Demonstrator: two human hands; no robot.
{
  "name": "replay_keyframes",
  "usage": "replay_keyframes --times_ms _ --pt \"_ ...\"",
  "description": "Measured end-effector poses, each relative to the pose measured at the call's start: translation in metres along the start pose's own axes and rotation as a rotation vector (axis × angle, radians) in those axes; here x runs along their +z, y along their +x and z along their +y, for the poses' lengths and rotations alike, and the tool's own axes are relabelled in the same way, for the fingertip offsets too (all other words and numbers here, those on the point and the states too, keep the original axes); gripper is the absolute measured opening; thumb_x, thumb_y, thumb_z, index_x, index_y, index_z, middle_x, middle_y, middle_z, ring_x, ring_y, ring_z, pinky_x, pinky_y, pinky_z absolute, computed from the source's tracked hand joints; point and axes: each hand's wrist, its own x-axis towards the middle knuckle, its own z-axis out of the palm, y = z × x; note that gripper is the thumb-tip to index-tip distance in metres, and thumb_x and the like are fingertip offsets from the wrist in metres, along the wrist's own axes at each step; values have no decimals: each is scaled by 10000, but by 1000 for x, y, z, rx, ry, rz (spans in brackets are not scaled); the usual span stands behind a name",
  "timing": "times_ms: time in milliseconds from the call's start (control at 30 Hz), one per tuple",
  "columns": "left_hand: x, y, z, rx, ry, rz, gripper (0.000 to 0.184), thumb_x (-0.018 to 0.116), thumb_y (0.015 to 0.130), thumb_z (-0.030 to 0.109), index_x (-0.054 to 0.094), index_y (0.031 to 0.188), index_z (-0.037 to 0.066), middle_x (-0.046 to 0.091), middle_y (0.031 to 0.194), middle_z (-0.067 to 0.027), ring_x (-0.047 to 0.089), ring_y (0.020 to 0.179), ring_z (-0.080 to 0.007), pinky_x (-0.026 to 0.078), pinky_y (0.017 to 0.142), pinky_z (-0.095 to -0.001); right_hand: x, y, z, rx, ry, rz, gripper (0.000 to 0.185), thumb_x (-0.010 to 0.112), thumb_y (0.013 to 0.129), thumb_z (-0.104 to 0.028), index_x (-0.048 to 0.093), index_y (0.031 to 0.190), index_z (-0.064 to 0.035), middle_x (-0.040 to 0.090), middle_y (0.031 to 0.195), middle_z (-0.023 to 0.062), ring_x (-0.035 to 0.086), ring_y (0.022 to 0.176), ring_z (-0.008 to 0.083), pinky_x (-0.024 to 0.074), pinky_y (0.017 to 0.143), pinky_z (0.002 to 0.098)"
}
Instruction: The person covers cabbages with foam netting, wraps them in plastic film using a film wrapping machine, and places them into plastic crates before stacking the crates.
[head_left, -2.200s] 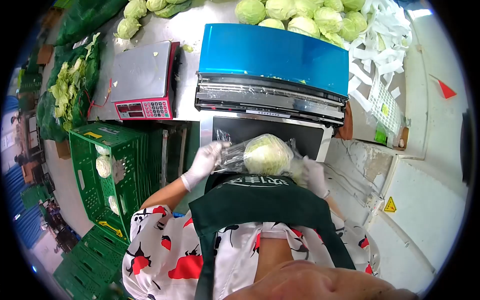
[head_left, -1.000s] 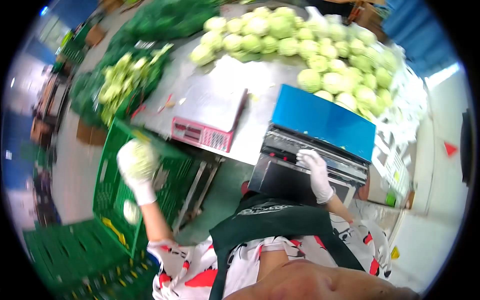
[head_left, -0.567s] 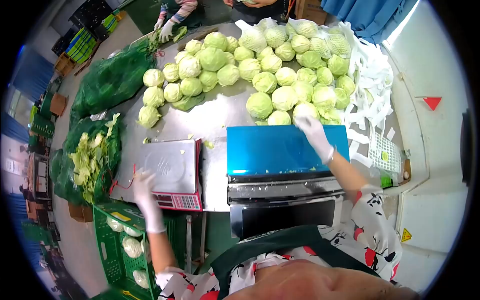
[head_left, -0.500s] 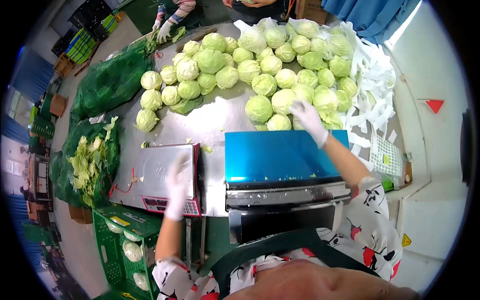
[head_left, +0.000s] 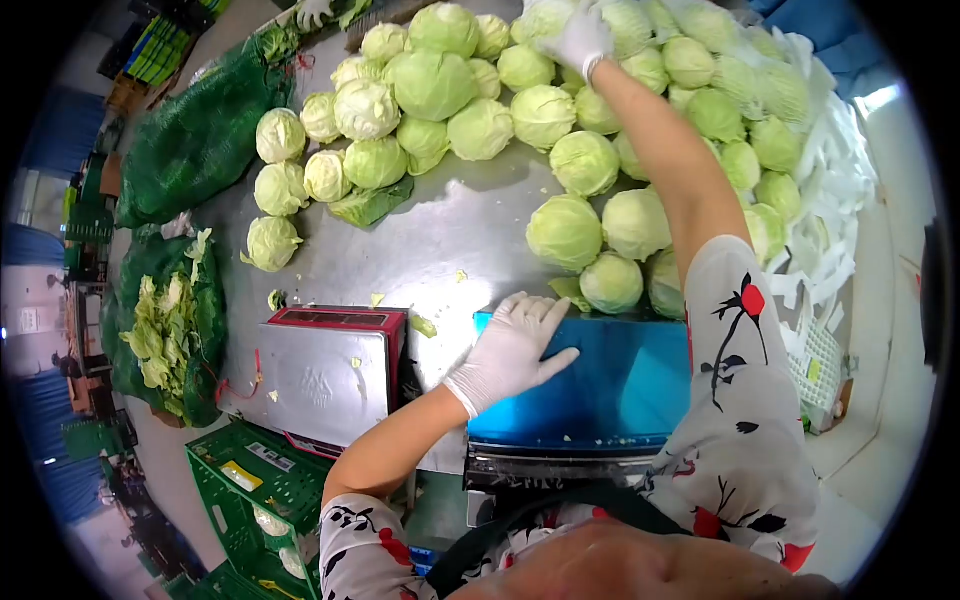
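Observation:
My left hand (head_left: 515,350), in a white glove, lies on the blue top of a metal machine (head_left: 620,385) with its fingers spread and holds nothing. To its left is a weighing scale (head_left: 325,380) with a bare metal pan and red trim. My right hand (head_left: 582,42), also gloved, is stretched to the back of the pile. Its thumb and fingers are around a pale cabbage (head_left: 545,18) at the top edge of the view; the hand partly covers it. Many loose green cabbages (head_left: 565,232) lie between the machine and that hand.
Foam-netted cabbages (head_left: 780,95) and white foam netting (head_left: 825,220) lie at the right. Green mesh sacks (head_left: 200,150) line the left edge, one holding loose leaves (head_left: 160,330). A green crate (head_left: 255,465) stands below the scale. Another person's gloved hand (head_left: 314,12) shows at the back.
My right hand has gone from the near cabbages to the far back of the pile. My left hand has moved right, from over the scale onto the blue top. The view has shifted.

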Motion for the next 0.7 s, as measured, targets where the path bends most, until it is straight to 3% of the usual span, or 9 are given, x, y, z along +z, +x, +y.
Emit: replay_keyframes --times_ms 33,67,133,167,333,533,633,667,700 --pt "1 0 -1 5 11 -14 682 559 944 506 500 1363 -29 590 1236 -179 546 1205 -307 357 1105 -440 -16 4 -22 -48 58 0 394 541 891 -258 615 1253 -122 684 1048 218 615 1028 451 477 889 534" --pt "0 1 -2 11 21 -27 682 563 944 502 499 1361 -34 591 1235 -178 547 1202 -306 358 1105 -439 -16 9 -29 16 -123 -107 450 606 839 -258 609 1280 -169 676 1136 216 618 1079 424 479 929 504" --pt "-4 3 -4 10 -31 -46 678 573 942 491 508 1349 -47 595 1238 -173 555 1195 -296 366 1104 -440 64 42 19 -176 -31 13 537 656 808 -261 581 1327 -145 648 1236 206 596 1158 397 460 994 498" --pt "-4 4 -5 9 -55 -48 675 572 943 491 511 1346 -47 595 1240 -172 557 1195 -294 367 1104 -442 79 49 26 -168 -29 0 547 656 811 -277 574 1335 -146 641 1249 201 590 1168 392 454 1002 499" --pt "-5 7 -6 -1 -91 -54 650 590 939 469 528 1330 -47 605 1225 -165 576 1177 -288 388 1093 -449 87 37 19 -134 47 -53 602 659 822 -361 541 1373 -149 603 1313 179 556 1220 369 426 1041 504" --pt "-4 6 -6 2 -84 -16 636 603 934 465 540 1311 -43 619 1185 -164 589 1145 -297 407 1077 -448 91 25 37 -114 360 -76 679 663 836 -461 500 1419 -153 558 1389 152 516 1282 341 393 1088 510" --pt "-5 5 -4 -1 -105 25 605 635 921 430 545 1305 -29 617 1176 -166 592 1122 -312 412 1071 -445 80 9 55 -55 729 -129 721 665 842 -511 480 1442 -155 535 1427 138 496 1314 327 377 1112 513" --pt "-5 5 -3 -17 -118 31 594 645 916 418 547 1303 -21 617 1175 -166 592 1118 -317 413 1069 -445 77 2 61 26 1059 -226 736 666 845 -527 473 1449 -156 528 1440 134 489 1324 322 371 1120 514" --pt "-5 4 -2 -31 -130 34 583 656 910 406 550 1302 -13 616 1174 -167 591 1114 -322 415 1067 -444 70 -3 68 204 1607 -387 750 666 847 -544 466 1457 -156 520 1453 130 483 1334 317 366 1128 516"
